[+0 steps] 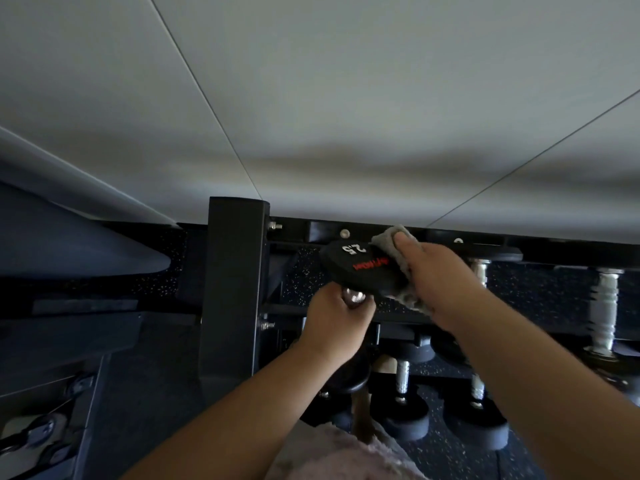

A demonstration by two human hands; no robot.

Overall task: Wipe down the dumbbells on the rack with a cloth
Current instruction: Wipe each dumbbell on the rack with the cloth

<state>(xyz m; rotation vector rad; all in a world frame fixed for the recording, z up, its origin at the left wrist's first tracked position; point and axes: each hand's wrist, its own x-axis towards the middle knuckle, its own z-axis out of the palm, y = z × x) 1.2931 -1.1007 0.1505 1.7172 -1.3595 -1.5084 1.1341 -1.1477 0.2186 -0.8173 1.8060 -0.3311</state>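
Dumbbell point(349, 268): one, black heads, marked 2.5; I hold it up at the left end of the top tier of the rack point(235, 271), and it appears to be off its cradle.
Left hand point(337, 323): fingers wrapped round the chrome handle point(353, 298), bearing the weight.
Right hand point(440, 282): fingers laid over the cloth point(412, 299), pressing it against the right edge of the far head.
Cloth: one, grey, bunched under my palm; one end shows past my fingertips, another hangs below my hand.
Step in hand: by my judgement, wiping the far head of the first dumbbell. The near head is hidden below my left hand, so I cannot tell its state.
Next move: likely calls for turning the handle so the cloth reaches the rest of the head, then the handle and the near head, then reseating the weight squarely.
Count, upper-tier dumbbells point(604, 306): two more visible to the right, by their chrome handles.
Count, lower-tier dumbbells point(401, 419): at least three, partly hidden by my arms.
Progress: early, I judge, with most of the rack yet to be wiped.
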